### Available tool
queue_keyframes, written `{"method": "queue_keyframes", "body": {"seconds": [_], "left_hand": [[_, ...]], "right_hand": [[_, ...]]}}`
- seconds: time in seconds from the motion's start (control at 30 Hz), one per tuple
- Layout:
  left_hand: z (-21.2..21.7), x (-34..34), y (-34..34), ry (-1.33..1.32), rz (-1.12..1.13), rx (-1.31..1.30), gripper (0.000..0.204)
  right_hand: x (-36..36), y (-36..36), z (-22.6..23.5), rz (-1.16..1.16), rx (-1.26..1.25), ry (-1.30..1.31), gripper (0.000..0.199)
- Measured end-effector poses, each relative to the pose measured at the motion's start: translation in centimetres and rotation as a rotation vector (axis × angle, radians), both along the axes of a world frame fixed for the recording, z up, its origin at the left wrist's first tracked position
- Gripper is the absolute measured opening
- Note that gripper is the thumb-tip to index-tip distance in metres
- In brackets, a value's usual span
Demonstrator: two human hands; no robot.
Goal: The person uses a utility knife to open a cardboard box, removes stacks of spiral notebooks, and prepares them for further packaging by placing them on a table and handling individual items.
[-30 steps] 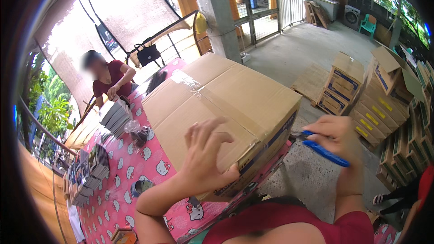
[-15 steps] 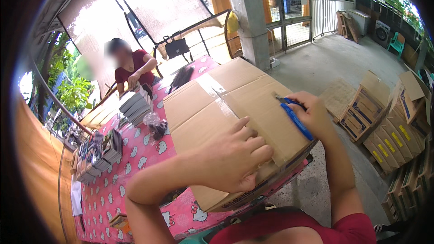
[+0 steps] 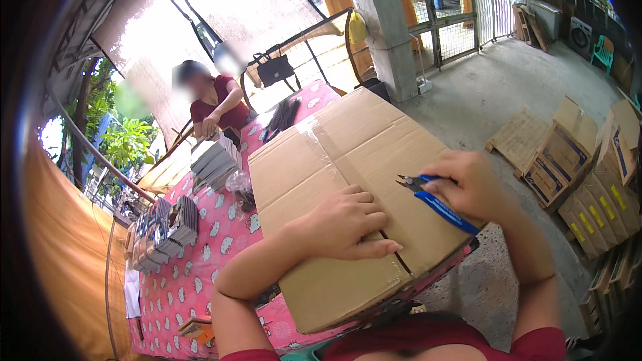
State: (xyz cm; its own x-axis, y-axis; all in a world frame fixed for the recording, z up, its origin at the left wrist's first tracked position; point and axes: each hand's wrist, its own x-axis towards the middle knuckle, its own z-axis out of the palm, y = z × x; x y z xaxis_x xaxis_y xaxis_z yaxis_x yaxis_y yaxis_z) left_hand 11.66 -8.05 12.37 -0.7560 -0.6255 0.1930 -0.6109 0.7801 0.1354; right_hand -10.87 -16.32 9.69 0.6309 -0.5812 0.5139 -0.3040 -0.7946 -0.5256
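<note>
So we had the big cardboard box (image 3: 348,180) sitting mid-frame on the pink table (image 3: 200,274). Our left hand (image 3: 344,224) lay flat and spread on the lid, probably to pin the flaps down. Our right hand (image 3: 468,184), just right of it, was closed around blue-handled cutters (image 3: 435,200), tips aimed at the taped seam (image 3: 354,184) running up between the hands.
</note>
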Motion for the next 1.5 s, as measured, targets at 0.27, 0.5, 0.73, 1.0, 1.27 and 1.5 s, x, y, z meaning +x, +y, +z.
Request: {"method": "queue_keyframes", "body": {"seconds": [0.27, 0.5, 0.73, 1.0, 1.27, 1.5], "left_hand": [[1.5, 0.3, -0.1, 0.111, -0.029, -0.235, 0.039], [1.3, 1.2, -0.2, 0.179, -0.007, -0.143, 0.039], [2.2, 1.2, 0.4, 0.193, 0.042, -0.115, 0.041], [2.8, 2.6, 1.3, 0.218, 0.087, -0.148, 0.05], [4.2, 11.5, 12.3, 0.777, 0.172, -0.732, 0.059], [-5.2, 22.7, 22.0, 0.958, 0.205, -0.229, 0.06]], "right_hand": [[10.0, -9.3, 4.6, 0.456, -0.453, 0.537, 0.018], [20.7, -14.7, 7.8, 0.528, -0.245, 0.846, 0.026], [27.1, -18.7, 7.9, 0.648, -0.148, 1.047, 0.028], [31.6, -21.9, 6.5, 0.468, -0.455, 1.1, 0.043], [31.8, -21.3, 7.3, 0.313, -0.451, 1.089, 0.028], [30.5, -17.8, 8.4, 0.291, -0.558, 0.884, 0.016]]}}
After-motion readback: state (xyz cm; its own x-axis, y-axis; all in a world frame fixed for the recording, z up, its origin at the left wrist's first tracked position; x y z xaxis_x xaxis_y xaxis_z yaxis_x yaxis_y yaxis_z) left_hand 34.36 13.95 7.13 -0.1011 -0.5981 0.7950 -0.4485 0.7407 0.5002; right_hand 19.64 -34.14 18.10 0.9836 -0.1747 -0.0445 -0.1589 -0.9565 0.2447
